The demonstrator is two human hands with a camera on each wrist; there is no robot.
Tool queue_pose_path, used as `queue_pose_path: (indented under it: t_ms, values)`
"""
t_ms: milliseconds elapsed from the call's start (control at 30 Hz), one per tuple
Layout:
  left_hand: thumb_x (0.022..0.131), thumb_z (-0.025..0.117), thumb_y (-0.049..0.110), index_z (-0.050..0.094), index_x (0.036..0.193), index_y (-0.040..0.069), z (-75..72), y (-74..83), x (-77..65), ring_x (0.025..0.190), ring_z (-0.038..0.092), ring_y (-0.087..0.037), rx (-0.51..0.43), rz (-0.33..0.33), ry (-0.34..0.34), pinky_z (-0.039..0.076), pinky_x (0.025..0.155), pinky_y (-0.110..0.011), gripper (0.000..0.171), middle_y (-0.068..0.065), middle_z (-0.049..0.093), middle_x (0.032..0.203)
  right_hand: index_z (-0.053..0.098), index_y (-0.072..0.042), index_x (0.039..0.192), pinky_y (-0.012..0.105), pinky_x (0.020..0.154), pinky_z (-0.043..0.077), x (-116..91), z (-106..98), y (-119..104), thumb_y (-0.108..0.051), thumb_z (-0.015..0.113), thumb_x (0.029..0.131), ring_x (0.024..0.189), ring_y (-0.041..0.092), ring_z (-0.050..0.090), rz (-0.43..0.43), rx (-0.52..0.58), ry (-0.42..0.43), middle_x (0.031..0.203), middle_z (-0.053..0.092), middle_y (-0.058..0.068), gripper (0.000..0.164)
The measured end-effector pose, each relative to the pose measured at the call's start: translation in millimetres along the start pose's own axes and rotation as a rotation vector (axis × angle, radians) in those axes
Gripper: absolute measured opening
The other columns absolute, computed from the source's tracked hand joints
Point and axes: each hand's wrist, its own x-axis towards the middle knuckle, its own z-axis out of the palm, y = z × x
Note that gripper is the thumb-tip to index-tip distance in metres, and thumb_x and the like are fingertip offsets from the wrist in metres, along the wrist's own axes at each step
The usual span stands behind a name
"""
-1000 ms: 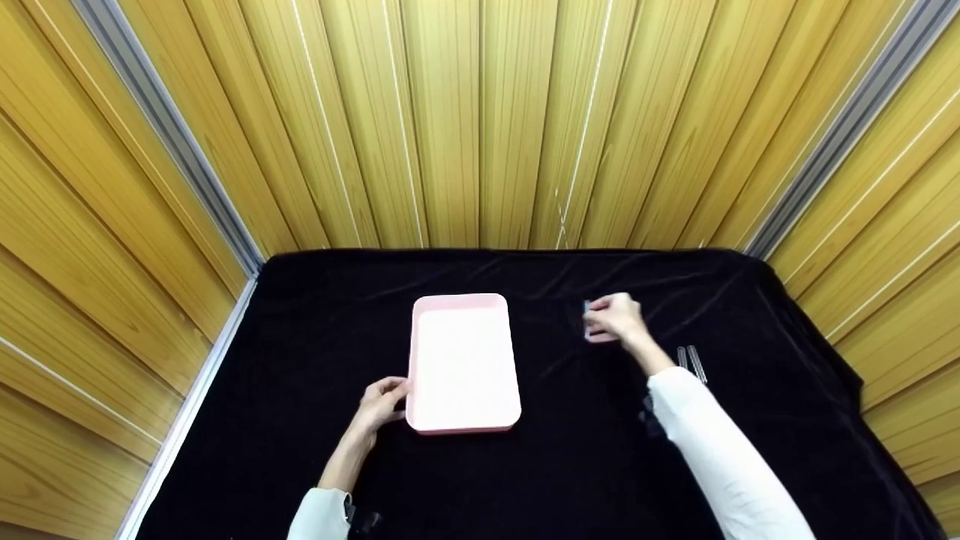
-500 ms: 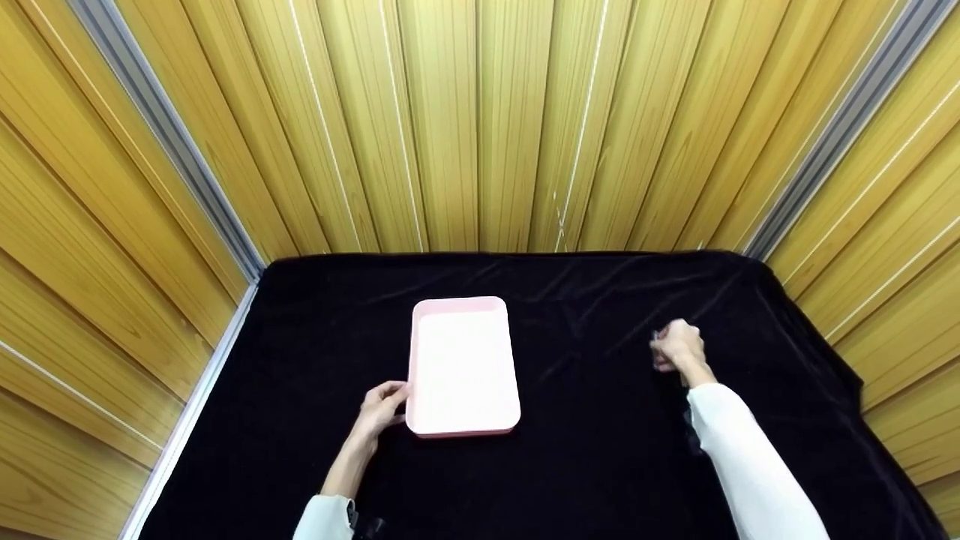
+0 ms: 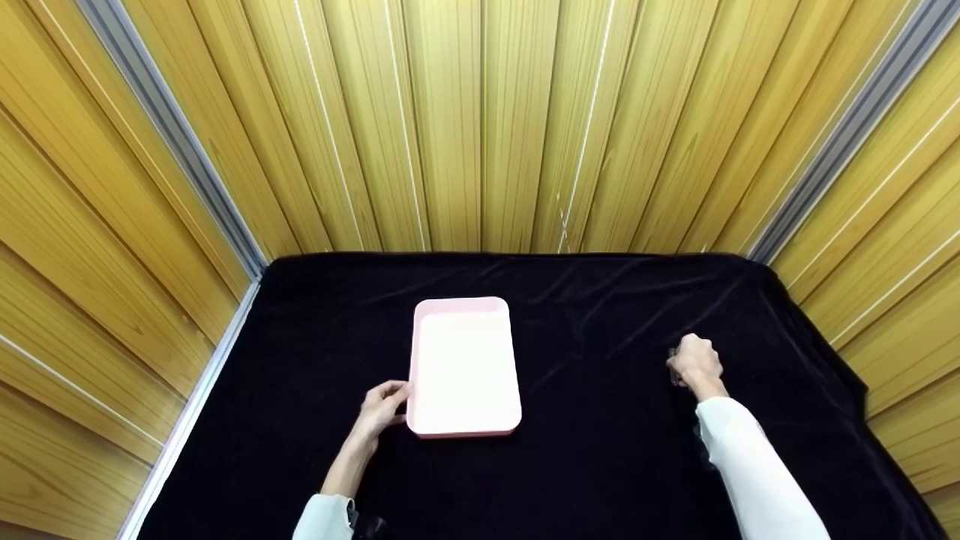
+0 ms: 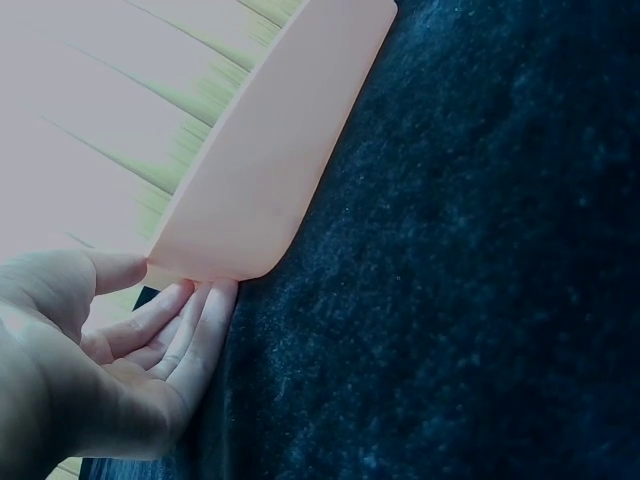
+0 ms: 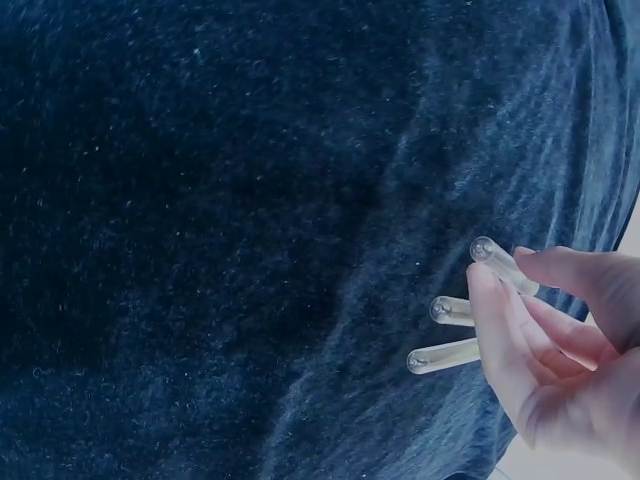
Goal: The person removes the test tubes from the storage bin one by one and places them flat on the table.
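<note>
My left hand holds the left side of a pale pink rectangular tray near its front corner. In the left wrist view, the thumb meets the tray's rim while the bent fingers touch the wall lower down. Over to the right, my right hand is low at the cloth. The right wrist view shows a clear round-ended test tube pinched between its thumb and fingers. Two more test tubes, one above the other, lie beside the fingers, their far ends hidden behind the hand.
Black velvety cloth with soft creases covers the table. Yellow wood-patterned panels rise behind and at both sides, with grey metal strips at the corners. The tray's inside looks plain white.
My right hand has moved right and nearer to me, and now covers the spot where two tubes showed a second ago. The left hand and the tray stay in place.
</note>
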Motion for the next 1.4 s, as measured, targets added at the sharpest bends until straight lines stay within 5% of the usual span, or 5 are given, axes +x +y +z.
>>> queue_pose_path:
  t_ms: [233, 433, 667, 1000, 1400]
  values:
    - [0.103, 0.062, 0.021, 0.065, 0.121, -0.008, -1.3, 0.0, 0.4, 0.098, 0.065, -0.017, -0.017, -0.005, -0.005, 0.062, 0.079, -0.034, 0.035, -0.015, 0.070, 0.111, 0.068, 0.000, 0.085, 0.048, 0.061, 0.058, -0.3, -2.3, -1.1, -0.010, 0.072, 0.085, 0.051, 0.022, 0.064, -0.014, -0.015, 0.005, 0.071, 0.068, 0.019, 0.011]
    - [0.103, 0.061, 0.019, 0.064, 0.122, -0.011, -2.7, -0.3, 0.6, 0.097, 0.064, -0.017, -0.037, 0.000, -0.014, 0.063, 0.078, -0.034, 0.036, -0.016, 0.070, 0.110, 0.068, 0.002, 0.098, 0.049, 0.062, 0.058, -2.1, -9.5, -20.1, -0.013, 0.068, 0.085, 0.058, 0.029, 0.068, -0.049, 0.016, 0.035, 0.083, 0.071, 0.024, 0.020]
    - [0.102, 0.063, 0.020, 0.066, 0.120, -0.007, -4.8, 2.5, 1.7, 0.103, 0.064, -0.021, -0.018, -0.013, 0.017, 0.064, 0.080, -0.034, 0.033, -0.015, 0.070, 0.111, 0.068, 0.009, 0.108, 0.028, 0.049, 0.060, -10.7, -2.0, -89.6, -0.008, 0.068, 0.089, 0.060, 0.026, 0.074, -0.213, 0.215, 0.022, 0.082, 0.075, 0.022, 0.025]
    - [0.102, 0.062, 0.021, 0.065, 0.121, -0.009, -3.3, 3.7, -0.8, 0.103, 0.064, -0.021, -0.028, 0.004, 0.000, 0.064, 0.080, -0.035, 0.035, -0.015, 0.069, 0.111, 0.073, 0.008, 0.103, 0.031, 0.054, 0.063, -60.7, 43.9, -198.3, -0.001, 0.072, 0.088, 0.068, 0.037, 0.075, -0.421, 0.375, -0.087, 0.088, 0.076, 0.024, 0.018]
    - [0.102, 0.063, 0.020, 0.066, 0.120, -0.009, 0.4, -1.6, -0.5, 0.105, 0.064, -0.022, -0.020, 0.003, 0.004, 0.064, 0.079, -0.034, 0.034, -0.017, 0.069, 0.112, 0.071, 0.006, 0.097, 0.022, 0.048, 0.058, -108.4, 107.1, -254.6, 0.000, 0.070, 0.090, 0.063, 0.032, 0.074, -0.570, 0.291, -0.258, 0.077, 0.073, 0.016, 0.009]
